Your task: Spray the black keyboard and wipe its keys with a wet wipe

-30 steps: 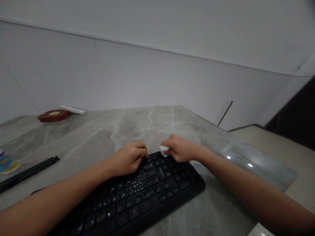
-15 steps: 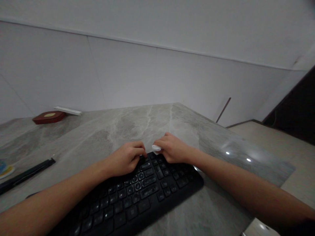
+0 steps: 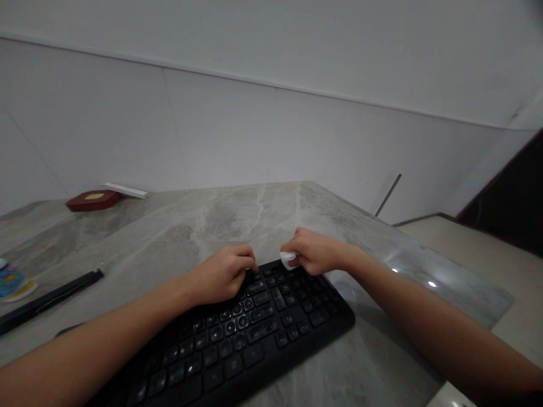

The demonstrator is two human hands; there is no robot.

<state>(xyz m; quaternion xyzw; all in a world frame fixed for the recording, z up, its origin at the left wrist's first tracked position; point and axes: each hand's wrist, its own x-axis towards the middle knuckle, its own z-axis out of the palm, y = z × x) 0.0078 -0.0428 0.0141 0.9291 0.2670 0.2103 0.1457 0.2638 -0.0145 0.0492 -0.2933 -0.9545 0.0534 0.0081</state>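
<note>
A black computer keyboard (image 3: 254, 356) lies at a slant on the counter, with shiny wet-looking spots on many of its keys. My left hand (image 3: 223, 274) is closed at the keyboard's far edge, its fingers curled over the top row; the thumb is partly hidden. In my right hand (image 3: 316, 252) a crumpled white wipe (image 3: 289, 259) is pinched, pressed to the keyboard's far edge near the right-hand keys. My left forearm covers part of the keyboard's left side.
On the grey marbled counter (image 3: 203, 217), a long black strip (image 3: 51, 299) lies at left beside a colourful container (image 3: 14, 282). A dark red box (image 3: 93, 199) and a white bar (image 3: 125, 190) sit against the wall. The counter's edge drops to floor at right.
My right hand has slid a little to the right along the keyboard's far edge with the wipe, which shows more now. My left hand stays at the edge. The view has shifted slightly.
</note>
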